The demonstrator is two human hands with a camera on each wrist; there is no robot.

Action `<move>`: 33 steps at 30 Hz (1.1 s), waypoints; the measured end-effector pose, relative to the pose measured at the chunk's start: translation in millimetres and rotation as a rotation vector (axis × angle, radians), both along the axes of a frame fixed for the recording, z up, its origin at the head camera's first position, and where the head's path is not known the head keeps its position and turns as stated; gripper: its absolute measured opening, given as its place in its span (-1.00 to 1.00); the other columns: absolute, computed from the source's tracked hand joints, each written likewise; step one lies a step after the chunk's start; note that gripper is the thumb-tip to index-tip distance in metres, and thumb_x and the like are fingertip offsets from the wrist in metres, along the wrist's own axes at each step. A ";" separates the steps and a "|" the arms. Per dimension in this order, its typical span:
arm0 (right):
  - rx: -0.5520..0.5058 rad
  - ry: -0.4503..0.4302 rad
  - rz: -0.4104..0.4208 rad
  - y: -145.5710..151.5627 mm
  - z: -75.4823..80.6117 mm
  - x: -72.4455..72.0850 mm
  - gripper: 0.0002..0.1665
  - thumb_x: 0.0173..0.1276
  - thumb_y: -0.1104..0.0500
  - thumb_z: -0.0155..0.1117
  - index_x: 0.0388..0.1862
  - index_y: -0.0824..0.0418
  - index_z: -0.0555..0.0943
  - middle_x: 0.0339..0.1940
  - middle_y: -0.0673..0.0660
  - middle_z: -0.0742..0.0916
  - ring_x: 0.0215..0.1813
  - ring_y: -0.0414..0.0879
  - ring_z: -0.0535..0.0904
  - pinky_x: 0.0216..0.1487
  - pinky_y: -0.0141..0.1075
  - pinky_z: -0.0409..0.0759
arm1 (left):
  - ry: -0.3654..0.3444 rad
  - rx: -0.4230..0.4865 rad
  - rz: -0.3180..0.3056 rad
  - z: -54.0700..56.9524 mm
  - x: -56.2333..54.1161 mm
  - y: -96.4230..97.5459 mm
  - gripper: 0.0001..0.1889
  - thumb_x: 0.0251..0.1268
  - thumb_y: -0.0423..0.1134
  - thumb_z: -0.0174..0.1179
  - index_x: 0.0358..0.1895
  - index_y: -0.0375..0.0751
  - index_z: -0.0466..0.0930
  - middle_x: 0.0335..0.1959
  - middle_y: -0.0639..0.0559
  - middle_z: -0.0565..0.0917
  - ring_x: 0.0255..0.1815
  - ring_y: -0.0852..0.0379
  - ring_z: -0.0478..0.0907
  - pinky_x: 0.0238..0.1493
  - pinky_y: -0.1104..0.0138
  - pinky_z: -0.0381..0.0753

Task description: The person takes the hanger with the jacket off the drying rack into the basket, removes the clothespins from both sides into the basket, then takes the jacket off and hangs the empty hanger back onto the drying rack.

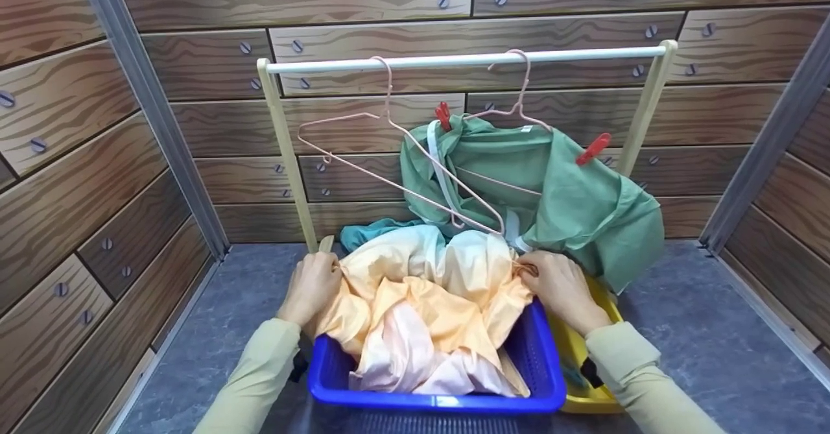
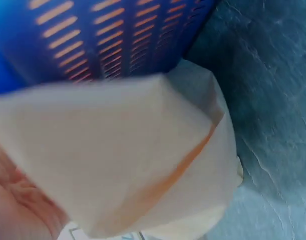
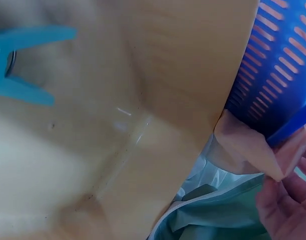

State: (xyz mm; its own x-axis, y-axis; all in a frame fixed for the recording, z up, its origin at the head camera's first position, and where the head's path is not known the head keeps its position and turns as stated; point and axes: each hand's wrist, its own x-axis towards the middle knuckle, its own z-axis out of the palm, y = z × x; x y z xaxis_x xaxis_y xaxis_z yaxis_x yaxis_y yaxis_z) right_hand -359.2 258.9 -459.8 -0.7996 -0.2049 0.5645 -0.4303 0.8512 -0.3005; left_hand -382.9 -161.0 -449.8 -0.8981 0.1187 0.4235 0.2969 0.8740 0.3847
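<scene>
Both hands [image 1: 313,283] [image 1: 559,286], backs up, grip opposite sides of the peach cloth [image 1: 447,304].

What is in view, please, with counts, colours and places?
Rack: 1, white and beige, at back
Hangers: 2, pink, on rack
Green garment: 1, green, on right hanger
Clothespins: 2, red, on green garment
Basket: 1, blue, front centre
Peach cloth: 1, mostly peach, over basket
Teal cloth: 1, teal, behind peach cloth
Tub: 1, yellow, right of basket
Blue clothespin: 1, light blue, in tub
Walls: 3, brown, around
Posts: 2, grey, wall corners
Floor: 1, grey, below
Hands: 2, bare, gripping peach cloth
Sleeves: 2, pale green, below hands
</scene>
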 end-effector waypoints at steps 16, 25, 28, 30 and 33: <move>-0.220 -0.023 -0.031 -0.6 6.1 5.4 -0.94 0.25 0.21 0.42 -0.29 0.09 0.76 -0.42 -0.07 0.74 -0.38 -0.05 0.61 -0.29 -0.11 0.53 | -0.013 0.161 -0.038 16.1 6.4 -9.4 -0.90 0.17 -0.34 0.32 -0.44 -0.06 0.75 -0.48 0.09 0.68 -0.40 0.01 0.60 -0.34 0.11 0.54; -0.302 0.012 0.013 -5.0 13.4 6.5 -0.84 0.21 0.27 0.45 -0.20 0.21 0.77 -0.30 0.03 0.77 -0.25 -0.08 0.65 -0.16 -0.18 0.58 | 0.007 0.372 -0.162 24.4 6.3 -2.6 -0.92 0.17 -0.39 0.33 -0.39 -0.13 0.77 -0.43 0.11 0.70 -0.33 0.10 0.60 -0.26 0.21 0.55; -0.322 0.032 0.033 -9.1 16.7 8.8 -0.85 0.20 0.27 0.46 -0.22 0.19 0.77 -0.28 0.01 0.77 -0.25 -0.12 0.64 -0.17 -0.34 0.55 | 0.011 0.412 -0.226 26.3 8.0 1.9 -0.95 0.18 -0.39 0.34 -0.37 -0.16 0.76 -0.40 0.11 0.69 -0.27 0.12 0.61 -0.20 0.22 0.58; -0.345 0.046 0.049 -12.0 19.3 10.9 -0.86 0.20 0.28 0.46 -0.23 0.17 0.77 -0.29 -0.01 0.76 -0.25 -0.14 0.64 -0.18 -0.45 0.51 | 0.007 0.423 -0.267 26.8 9.6 4.5 -0.95 0.20 -0.38 0.35 -0.35 -0.16 0.77 -0.38 0.10 0.69 -0.26 0.11 0.60 -0.19 0.23 0.59; -0.377 0.065 0.078 -16.5 23.0 14.4 -0.85 0.19 0.29 0.47 -0.24 0.15 0.78 -0.29 -0.05 0.76 -0.25 -0.17 0.63 -0.18 -0.56 0.47 | -0.023 0.451 -0.312 27.4 13.1 8.0 -0.96 0.23 -0.35 0.35 -0.32 -0.14 0.77 -0.34 0.06 0.69 -0.24 0.12 0.62 -0.22 0.27 0.62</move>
State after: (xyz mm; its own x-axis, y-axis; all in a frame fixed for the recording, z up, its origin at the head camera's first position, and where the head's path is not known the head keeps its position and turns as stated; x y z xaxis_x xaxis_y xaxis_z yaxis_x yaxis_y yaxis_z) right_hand -344.8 242.4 -436.8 -0.7500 -0.0323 0.6606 -0.5180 0.6498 -0.5563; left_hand -369.8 -153.1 -422.3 -0.8589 0.1924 0.4747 0.5029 0.4927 0.7101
